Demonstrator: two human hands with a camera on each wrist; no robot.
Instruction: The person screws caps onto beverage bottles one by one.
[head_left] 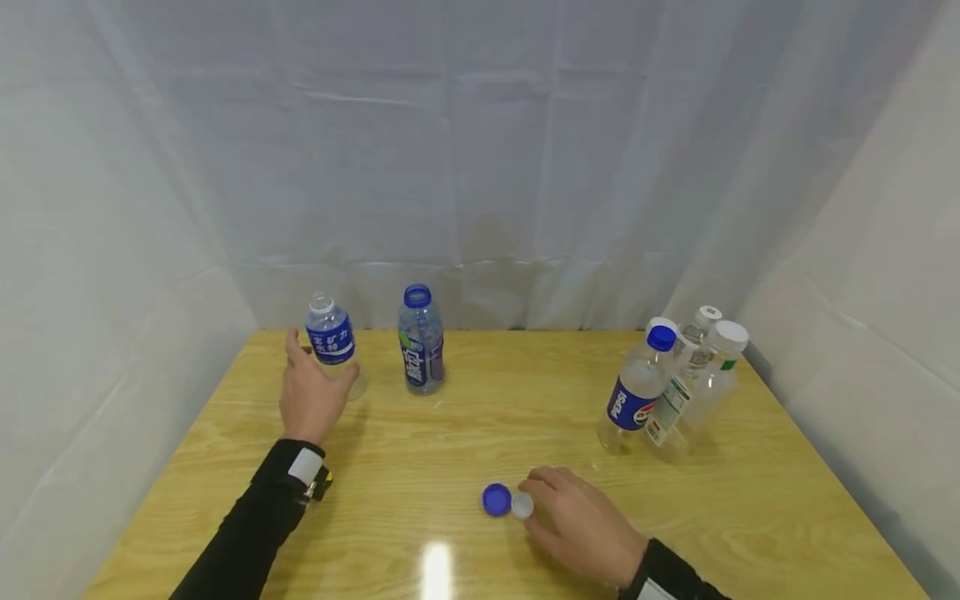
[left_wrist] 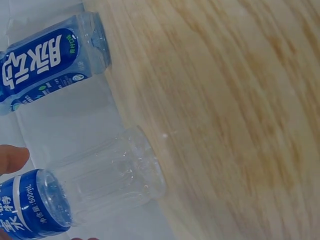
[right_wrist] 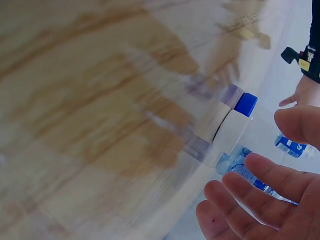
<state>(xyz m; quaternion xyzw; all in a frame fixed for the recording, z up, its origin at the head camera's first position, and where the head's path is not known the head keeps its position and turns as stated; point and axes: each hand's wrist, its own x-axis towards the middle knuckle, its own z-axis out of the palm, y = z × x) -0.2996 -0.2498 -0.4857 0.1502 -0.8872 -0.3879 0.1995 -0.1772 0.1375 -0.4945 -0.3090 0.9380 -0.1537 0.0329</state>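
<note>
My left hand [head_left: 315, 398] is around an uncapped clear bottle with a blue label [head_left: 331, 337], thumb and fingers spread to its two sides. In the left wrist view the thumb [left_wrist: 12, 159] stands off from this bottle's label. A blue-tinted bottle [head_left: 422, 346], also without a cap, stands to its right. Near the table's front, my right hand [head_left: 581, 525] has its fingers loosely bent and parted, with the fingertips right at a small white cap [head_left: 522, 506]. A blue cap [head_left: 497, 500] lies just left of the white one.
At the right of the wooden table [head_left: 420, 450] stands a cluster of capped bottles, among them a Pepsi bottle [head_left: 633, 404] with a blue cap and a clear bottle [head_left: 716, 375] with a white cap. White curtains [head_left: 480, 167] hang behind the table and at both sides.
</note>
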